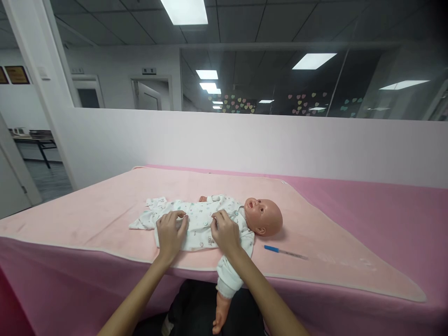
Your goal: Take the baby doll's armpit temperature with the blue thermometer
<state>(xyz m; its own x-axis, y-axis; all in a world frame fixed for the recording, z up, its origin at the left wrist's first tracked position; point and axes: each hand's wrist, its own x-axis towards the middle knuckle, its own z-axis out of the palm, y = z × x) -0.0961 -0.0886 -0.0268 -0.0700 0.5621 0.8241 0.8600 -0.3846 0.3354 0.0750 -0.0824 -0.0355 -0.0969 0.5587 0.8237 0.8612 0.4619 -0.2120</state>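
Observation:
A baby doll (264, 217) lies on its back with its head to the right, dressed in a white printed baby romper (196, 221). My left hand (171, 234) rests on the romper's lower part, with thumb and forefinger pinched together at the cloth. Over the chest, my right hand (226, 232) has curled fingers and pinches the front of the romper near a small button. One doll arm (221, 310) in a white sleeve hangs past the near table edge, below my right forearm. The doll's other hand (203, 199) shows on the far side.
A pen with a blue cap (271, 248) lies right of the doll, near its head. Under everything is a peach blanket (325, 266) over a pink tablecloth (395, 214). A white half wall (245, 144) with glass above stands behind the table.

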